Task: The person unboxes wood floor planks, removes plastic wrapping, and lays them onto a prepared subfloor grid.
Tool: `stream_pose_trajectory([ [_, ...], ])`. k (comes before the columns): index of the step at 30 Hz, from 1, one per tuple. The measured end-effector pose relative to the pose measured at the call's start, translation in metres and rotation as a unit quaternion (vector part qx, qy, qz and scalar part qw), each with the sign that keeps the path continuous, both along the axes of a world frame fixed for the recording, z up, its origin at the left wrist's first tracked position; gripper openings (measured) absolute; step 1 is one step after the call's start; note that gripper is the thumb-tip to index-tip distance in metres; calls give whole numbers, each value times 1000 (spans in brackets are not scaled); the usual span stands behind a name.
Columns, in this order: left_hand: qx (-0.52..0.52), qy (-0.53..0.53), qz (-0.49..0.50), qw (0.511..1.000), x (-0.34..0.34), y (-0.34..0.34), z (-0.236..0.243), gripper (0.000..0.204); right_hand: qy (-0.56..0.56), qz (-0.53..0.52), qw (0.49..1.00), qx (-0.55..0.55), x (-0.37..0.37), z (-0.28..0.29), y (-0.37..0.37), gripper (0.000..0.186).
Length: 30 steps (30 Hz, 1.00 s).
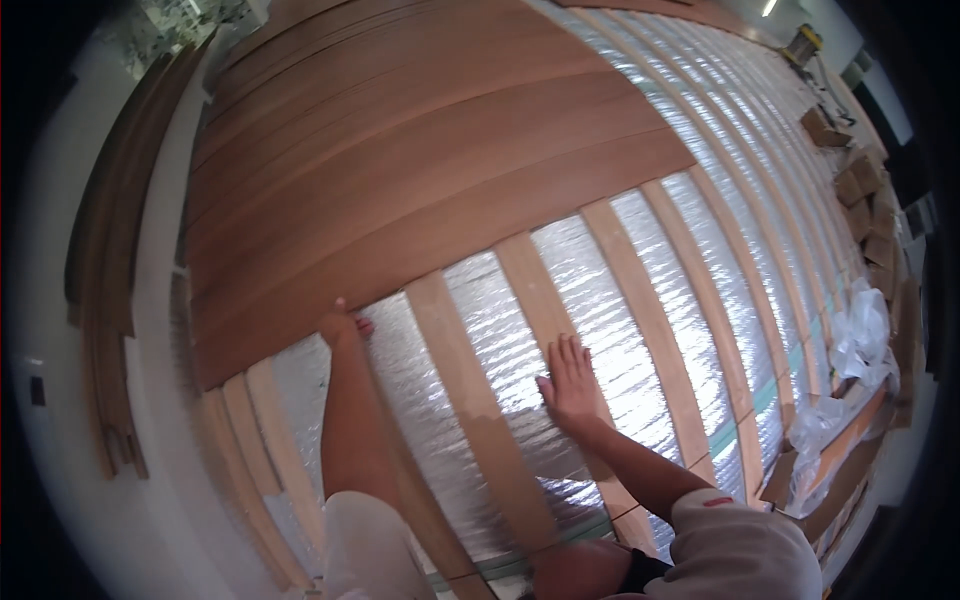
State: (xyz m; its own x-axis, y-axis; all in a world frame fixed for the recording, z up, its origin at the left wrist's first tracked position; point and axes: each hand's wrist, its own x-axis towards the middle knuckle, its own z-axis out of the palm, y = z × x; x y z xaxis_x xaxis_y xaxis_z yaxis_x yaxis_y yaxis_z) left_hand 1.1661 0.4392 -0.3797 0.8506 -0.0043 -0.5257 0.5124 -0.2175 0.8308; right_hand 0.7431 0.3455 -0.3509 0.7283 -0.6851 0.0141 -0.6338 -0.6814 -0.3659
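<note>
Reddish-brown floorboards (430,160) lie side by side over light wooden battens (525,270), with silver foil (470,275) showing between the battens. My left hand (345,325) is at the near edge of the nearest floorboard. One finger reaches up onto the board and the others curl in at its edge; how they bear on the underside is hidden. Farther right, my right hand (570,382) lies flat on a batten, fingers stretched out and holding nothing.
Loose long boards (110,270) lie by the wall on the left. Along the right side are cardboard boxes (865,200), crumpled clear plastic (862,340) and a yellow-topped machine (803,42). Green strapping (765,398) crosses the foil beneath the battens.
</note>
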Motion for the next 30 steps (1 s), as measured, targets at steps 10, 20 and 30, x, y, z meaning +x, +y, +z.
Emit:
stream_pose_trajectory([
  [10, -181, -39, -60, 981, 3, 75, -20, 36, -70, 35, 995, -66, 7, 13, 5, 45],
  [20, 116, -53, -571, 811, -332, 269, 163, 30, -169, -11, 980, -107, -11, -8, 5, 40],
  [30, 73, -419, -115, 898, -422, 409, 402, 25, -65, 71, 981, 171, -83, 18, -9, 31],
])
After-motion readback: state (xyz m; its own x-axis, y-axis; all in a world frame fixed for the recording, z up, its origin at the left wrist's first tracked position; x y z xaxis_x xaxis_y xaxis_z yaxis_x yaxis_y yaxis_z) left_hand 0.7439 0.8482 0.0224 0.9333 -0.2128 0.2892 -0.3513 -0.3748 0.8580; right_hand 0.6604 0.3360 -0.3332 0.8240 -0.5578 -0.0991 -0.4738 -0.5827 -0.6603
